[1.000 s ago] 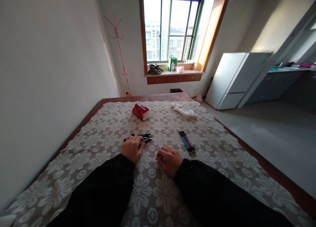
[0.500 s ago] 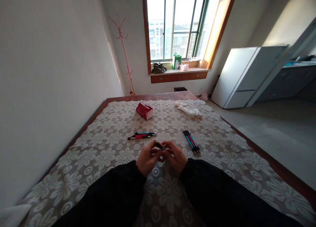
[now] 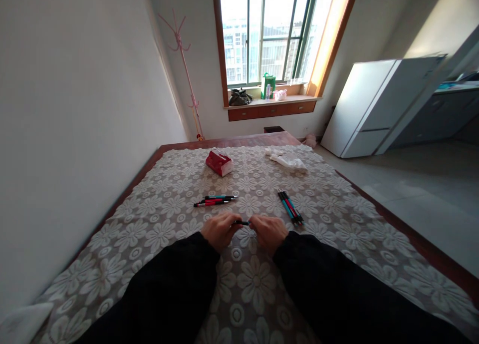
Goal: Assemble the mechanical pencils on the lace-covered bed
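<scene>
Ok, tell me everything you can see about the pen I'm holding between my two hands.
Only a short dark stretch of the pen shows, bridging the gap between the left hand and the right hand. It lies roughly level, crosswise, just above the floral lace cloth. Both ends are hidden inside the closed fingers, so tip, cap and barrel colour cannot be made out. It looks like slim plastic.

Both hands now meet over the bedspread [image 3: 258, 279], the left hand [image 3: 219, 230] and right hand [image 3: 268, 231] gripping one pen [image 3: 242, 223] level between them, picked from the left pile [image 3: 214, 201].
</scene>
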`<action>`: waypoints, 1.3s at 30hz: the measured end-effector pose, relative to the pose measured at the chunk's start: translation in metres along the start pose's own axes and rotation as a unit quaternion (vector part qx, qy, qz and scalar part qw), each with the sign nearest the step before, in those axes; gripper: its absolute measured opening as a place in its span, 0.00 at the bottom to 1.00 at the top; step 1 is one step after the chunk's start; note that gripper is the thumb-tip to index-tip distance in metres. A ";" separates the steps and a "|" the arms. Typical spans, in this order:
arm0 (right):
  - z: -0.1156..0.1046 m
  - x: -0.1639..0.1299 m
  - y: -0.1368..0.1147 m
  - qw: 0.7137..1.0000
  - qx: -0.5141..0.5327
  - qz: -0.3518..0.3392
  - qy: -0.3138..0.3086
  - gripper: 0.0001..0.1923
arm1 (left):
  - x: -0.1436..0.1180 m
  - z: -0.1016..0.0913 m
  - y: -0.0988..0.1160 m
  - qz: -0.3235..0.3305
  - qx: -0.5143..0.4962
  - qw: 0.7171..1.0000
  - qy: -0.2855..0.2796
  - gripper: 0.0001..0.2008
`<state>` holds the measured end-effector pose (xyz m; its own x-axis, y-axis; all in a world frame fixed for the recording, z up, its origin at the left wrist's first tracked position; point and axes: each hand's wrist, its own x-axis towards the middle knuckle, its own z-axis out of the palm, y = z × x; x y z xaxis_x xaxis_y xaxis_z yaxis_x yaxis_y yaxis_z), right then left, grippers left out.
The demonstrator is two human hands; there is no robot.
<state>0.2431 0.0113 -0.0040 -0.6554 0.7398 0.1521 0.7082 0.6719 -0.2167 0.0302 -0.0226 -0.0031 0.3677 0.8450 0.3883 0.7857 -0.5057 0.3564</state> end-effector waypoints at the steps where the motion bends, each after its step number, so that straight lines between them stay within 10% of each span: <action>1: 0.000 0.000 0.000 1.000 -0.010 0.000 -0.012 0.08 | 0.000 -0.002 0.002 0.006 0.022 1.000 -0.008 0.07; 12: -0.005 -0.001 -0.006 0.997 -0.027 -0.072 -0.025 0.08 | -0.003 0.002 0.014 -0.050 0.078 0.992 -0.083 0.21; 19: 0.001 -0.002 0.000 0.999 -0.009 -0.043 0.020 0.06 | -0.001 -0.001 0.012 -0.029 -0.030 0.999 0.008 0.11; 39: 0.003 -0.001 -0.002 0.996 -0.016 -0.061 0.069 0.09 | 0.001 0.000 0.012 -0.045 0.002 0.999 -0.017 0.14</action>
<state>0.2420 0.0090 -0.0066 -0.6962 0.6484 0.3079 0.6350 0.7564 -0.1571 0.0398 -0.0275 0.0010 0.3129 0.8922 0.3258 0.8184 -0.4273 0.3841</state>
